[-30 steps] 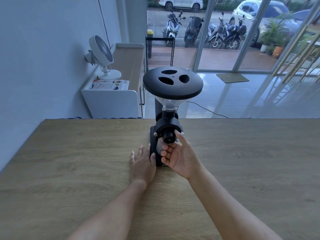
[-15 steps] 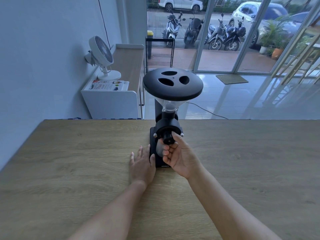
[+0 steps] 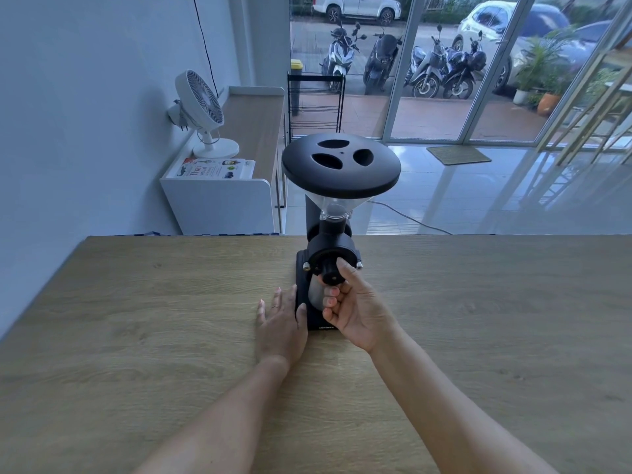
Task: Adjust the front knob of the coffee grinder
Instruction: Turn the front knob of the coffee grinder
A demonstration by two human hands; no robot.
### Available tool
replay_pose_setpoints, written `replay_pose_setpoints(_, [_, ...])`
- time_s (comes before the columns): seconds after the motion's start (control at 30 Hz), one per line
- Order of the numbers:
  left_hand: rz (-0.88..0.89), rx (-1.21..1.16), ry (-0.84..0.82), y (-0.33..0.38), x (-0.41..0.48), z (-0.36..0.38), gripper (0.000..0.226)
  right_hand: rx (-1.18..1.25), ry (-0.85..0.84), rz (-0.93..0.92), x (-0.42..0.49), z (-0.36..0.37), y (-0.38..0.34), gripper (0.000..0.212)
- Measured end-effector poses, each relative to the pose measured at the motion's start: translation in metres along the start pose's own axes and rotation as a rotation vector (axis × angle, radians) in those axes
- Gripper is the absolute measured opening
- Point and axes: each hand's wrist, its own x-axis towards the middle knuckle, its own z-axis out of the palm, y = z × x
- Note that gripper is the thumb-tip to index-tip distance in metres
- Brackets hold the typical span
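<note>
The right hand [image 3: 359, 309] is closed around the front knob [image 3: 331, 272] of the coffee grinder [image 3: 330, 254]: the thumb presses on the knob's right edge and the curled fingers [image 3: 331, 291] come up under it from below. The knob is small, round, black and rigid, sticking out toward the viewer from the round burr housing; its rim is the natural place to pinch, thumb against forefinger, and it looks smooth enough that a light grip could slip, so firm fingertip pressure seems wise. The left hand [image 3: 281, 319] lies flat and open on the counter [image 3: 136, 319], palm down, its thumb side touching the left edge of the grinder's black base [image 3: 319, 325]; it grips nothing and looks placed to block the base from sliding or twisting.

The grinder stands upright near the far edge of the wooden counter, in the middle. It looks top-heavy: a wide black lid [image 3: 341, 164] and clear funnel hopper [image 3: 333, 208] sit high above a narrow foot, so turning force is best kept rotational, without pushing backward. The clear hopper is probably the most fragile part and should not be used as a handle.
</note>
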Motion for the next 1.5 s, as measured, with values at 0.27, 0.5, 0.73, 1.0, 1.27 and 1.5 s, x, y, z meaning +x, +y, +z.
replay_pose_setpoints(0.27, [0.001, -0.01, 0.016, -0.0001, 0.0, -0.0002, 0.055, -0.007, 0.028, -0.015, -0.0019, 0.0019, -0.0012, 0.036])
replay_pose_setpoints(0.5, [-0.004, 0.012, 0.001, -0.001, 0.0011, 0.0017, 0.055, -0.01, 0.019, -0.018, -0.0023, 0.002, -0.0012, 0.033])
replay_pose_setpoints(0.73, [-0.007, 0.032, -0.004, -0.0009, 0.0009, 0.0014, 0.056, -0.038, 0.056, -0.036, -0.0018, 0.0021, -0.001, 0.038])
replay_pose_setpoints(1.0, [0.002, 0.025, -0.003, -0.0003, -0.0003, 0.0001, 0.056, -0.065, 0.069, -0.056, -0.0013, 0.001, -0.0012, 0.033])
replay_pose_setpoints(1.27, [0.002, 0.027, 0.001, -0.0012, 0.0007, 0.0019, 0.056, -0.08, 0.011, -0.03, -0.0001, -0.0016, -0.0007, 0.04])
replay_pose_setpoints(1.5, [0.005, -0.004, -0.006, -0.0015, 0.0028, 0.0032, 0.056, 0.03, -0.211, 0.059, 0.0011, -0.0071, 0.0017, 0.058])
